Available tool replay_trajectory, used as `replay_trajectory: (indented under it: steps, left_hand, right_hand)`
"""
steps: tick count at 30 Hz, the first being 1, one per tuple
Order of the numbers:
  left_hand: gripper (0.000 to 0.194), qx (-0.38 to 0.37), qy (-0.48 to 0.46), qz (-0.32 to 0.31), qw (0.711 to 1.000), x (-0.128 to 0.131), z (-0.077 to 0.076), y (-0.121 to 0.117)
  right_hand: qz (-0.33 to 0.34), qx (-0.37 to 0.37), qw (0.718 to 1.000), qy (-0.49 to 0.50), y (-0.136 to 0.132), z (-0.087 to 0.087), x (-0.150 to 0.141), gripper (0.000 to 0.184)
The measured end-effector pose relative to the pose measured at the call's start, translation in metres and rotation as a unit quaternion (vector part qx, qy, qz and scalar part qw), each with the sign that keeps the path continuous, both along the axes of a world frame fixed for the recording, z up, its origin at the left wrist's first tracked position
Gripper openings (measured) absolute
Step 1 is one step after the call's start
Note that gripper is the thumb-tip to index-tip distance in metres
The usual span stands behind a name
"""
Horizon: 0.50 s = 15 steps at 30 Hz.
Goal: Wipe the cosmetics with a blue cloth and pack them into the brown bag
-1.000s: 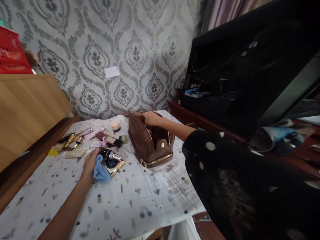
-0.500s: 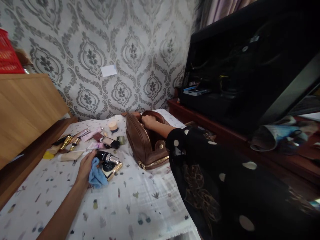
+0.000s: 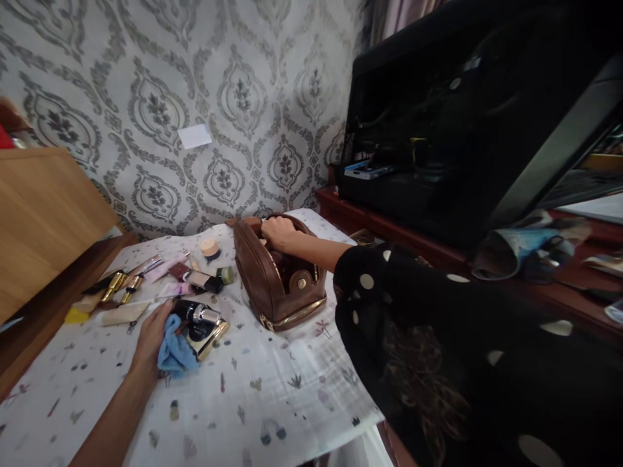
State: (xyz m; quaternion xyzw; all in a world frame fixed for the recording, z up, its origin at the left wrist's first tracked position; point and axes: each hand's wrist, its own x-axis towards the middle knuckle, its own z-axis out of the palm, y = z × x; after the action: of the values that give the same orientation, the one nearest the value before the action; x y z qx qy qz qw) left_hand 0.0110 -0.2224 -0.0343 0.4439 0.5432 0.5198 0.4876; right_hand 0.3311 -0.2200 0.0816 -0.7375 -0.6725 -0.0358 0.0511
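I have the left hand (image 3: 152,334), fingers curled round a blue cloth (image 3: 175,351) and black bottle (image 3: 185,310); the nearer right hand (image 3: 280,235) is inside the brown bag (image 3: 257,272), its grip hidden from me. The bag lies at two o'clock from the left, long axis eleven-to-five.

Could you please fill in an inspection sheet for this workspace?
Surface: white printed sheet, slightly wrinkled.
Main things: brown bag, open and upright; blue cloth, crumpled, next to a gold-edged case.
Clutter: loose cosmetics scattered left of the bag.
Hands: left hand touches the blue cloth; right hand is at the bag's opening, fingertips hidden.
Cables: nothing seen.
Surroundings: patterned wall behind; wooden cabinet at left; large dark panel at right.
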Motion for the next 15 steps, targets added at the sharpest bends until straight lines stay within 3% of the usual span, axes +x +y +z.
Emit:
replay_trajectory:
  steps: [10,15]
  left_hand:
    - [0.038,-0.03,-0.008,-0.006,0.999,0.002,0.003,-0.005]
    - [0.038,-0.022,-0.002,-0.01,1.0,-0.001,0.0,0.0]
  right_hand:
    - [0.046,-0.001,0.998,0.04,-0.016,-0.01,-0.017,0.031]
    - [-0.039,-0.023,0.995,0.09,-0.016,-0.015,-0.011,0.036]
